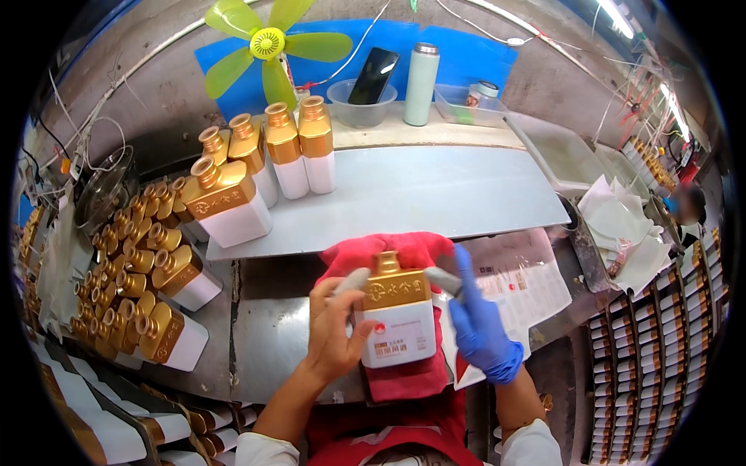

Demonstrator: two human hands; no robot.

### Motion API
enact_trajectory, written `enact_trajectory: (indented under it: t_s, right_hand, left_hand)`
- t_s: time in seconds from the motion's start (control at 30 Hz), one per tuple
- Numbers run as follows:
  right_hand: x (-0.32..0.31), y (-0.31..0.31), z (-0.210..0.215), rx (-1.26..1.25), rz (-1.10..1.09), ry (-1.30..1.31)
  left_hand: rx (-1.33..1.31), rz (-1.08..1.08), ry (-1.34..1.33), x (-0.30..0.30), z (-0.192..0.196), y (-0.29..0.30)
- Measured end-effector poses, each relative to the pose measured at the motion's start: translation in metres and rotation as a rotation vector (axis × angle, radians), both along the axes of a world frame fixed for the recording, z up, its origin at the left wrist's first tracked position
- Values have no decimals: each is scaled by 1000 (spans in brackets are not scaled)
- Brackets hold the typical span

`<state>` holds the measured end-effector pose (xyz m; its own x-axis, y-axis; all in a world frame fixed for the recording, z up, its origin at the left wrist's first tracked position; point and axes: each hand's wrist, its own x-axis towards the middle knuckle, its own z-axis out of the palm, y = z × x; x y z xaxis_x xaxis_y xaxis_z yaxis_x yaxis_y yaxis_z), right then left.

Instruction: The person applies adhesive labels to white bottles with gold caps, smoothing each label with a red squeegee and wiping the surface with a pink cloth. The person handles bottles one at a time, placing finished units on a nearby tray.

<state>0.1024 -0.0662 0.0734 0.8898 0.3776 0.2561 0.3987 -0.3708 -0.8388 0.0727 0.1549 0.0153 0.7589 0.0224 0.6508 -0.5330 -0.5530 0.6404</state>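
Observation:
A white bottle with a gold shoulder and neck (398, 322) leans on a folded red towel (408, 383) in front of me. Its white face bears a small red emblem and printed lettering. My left hand (336, 320) is bare except for a pale finger cover; its fingers curl at the bottle's left edge, with the thumb over the front. At the right edge is my right hand (478, 322), in a blue glove, its fingers stretched out and a grey cover on the digit toward the gold shoulder. Under that hand lies a printed transparent sheet (528, 272).
Several gold-and-white bottles stand on the grey board (435, 190); many more crowd the left (175, 334). Racked bottles (649, 365) fill the right. Behind are a green fan (267, 44), a plastic bowl (361, 113) with a phone, a flask (422, 85) and a tray (556, 147).

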Motion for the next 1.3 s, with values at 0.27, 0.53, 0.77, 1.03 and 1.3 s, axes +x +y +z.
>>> enact_trajectory:
  t_s: [0.27,0.53,0.77,1.03,1.3]
  right_hand:
    - [29,35,-20,-430,6,-95]
    - [58,26,-22,-324,138,12]
    - [97,7,-23,-103,391,339]
    - [96,-13,-22,-2,285,511]
    - [70,-89,-35,139,-33,529]
  left_hand:
    - [255,-18,31,28,-7,-8]
    - [318,29,99,28,5,-24]
    - [306,35,164,24,1,-30]
    - [503,-133,184,40,16,-11]
    - [624,-245,234,62,23,-3]
